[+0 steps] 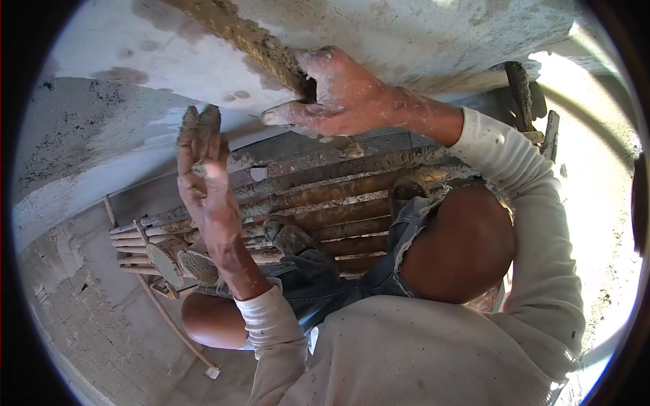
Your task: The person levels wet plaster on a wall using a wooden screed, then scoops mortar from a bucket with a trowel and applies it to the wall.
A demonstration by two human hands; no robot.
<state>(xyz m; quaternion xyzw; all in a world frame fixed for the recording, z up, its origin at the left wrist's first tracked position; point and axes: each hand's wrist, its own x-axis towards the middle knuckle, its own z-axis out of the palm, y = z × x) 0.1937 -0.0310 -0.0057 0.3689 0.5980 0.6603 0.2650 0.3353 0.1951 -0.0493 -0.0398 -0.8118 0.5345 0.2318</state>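
My right hand [335, 98] grips the lower end of a long, mortar-caked straight bar [261, 51], which slants up to the left against the pale plastered surface [406, 34]. Its thumb lies below the bar's end. My left hand [205, 169], smeared with wet mortar, is raised to the left of the bar's end and apart from it. The fingers point up, extended, near the lower edge of the plastered surface, and a small lump of mortar shows by the palm. Whether the fingertips touch the surface cannot be made out.
Beneath me is a scaffold of round poles [352, 213] with gaps between them. Two round pans [164, 264] sit at its left side. A long thin pole [169, 321] slants down to the lower left. Upright wood pieces [520, 95] stand at the upper right, beside a brightly lit wall.
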